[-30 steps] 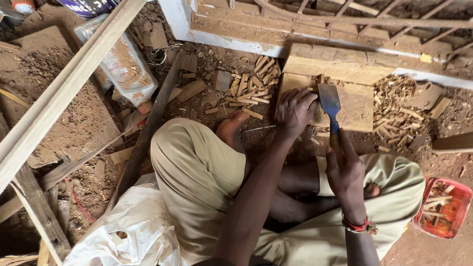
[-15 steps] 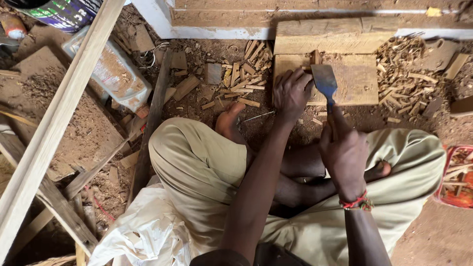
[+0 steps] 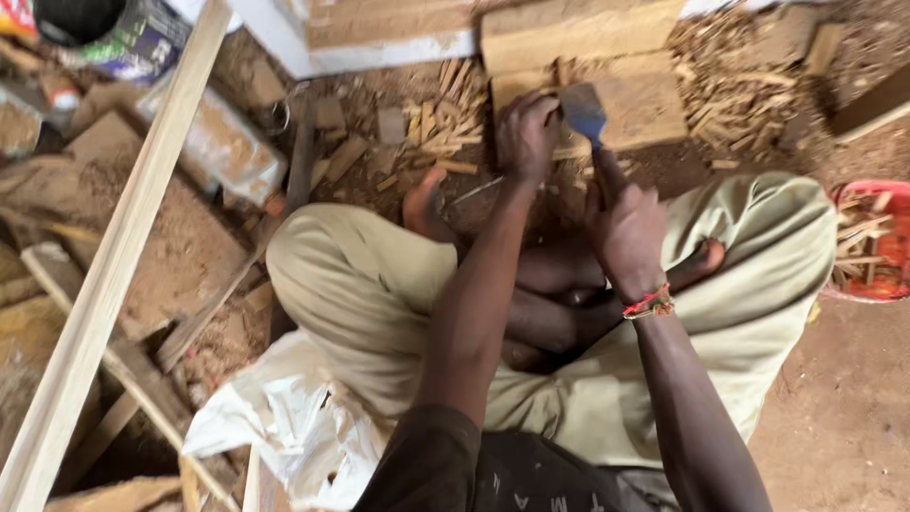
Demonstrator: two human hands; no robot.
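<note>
Person is wearing loose khaki-olive trousers [image 3: 360,294], a dark short-sleeved shirt [image 3: 445,469], and a red-and-yellow beaded bracelet [image 3: 649,303] on the right wrist; feet are going bare.

The left hand [image 3: 527,133] hides whatever it grips — the red basket [image 3: 877,242] is cut off at the edge.

Round can [image 3: 90,33], multicoloured printed label, top left corner; clear plastic-wrapped package [image 3: 223,142] below, beside long plank.

Soft, even daylight falls from above, with no harsh glare. Shadows pool only between the folded legs. Motion blur smears everything, worst toward the edges
</note>
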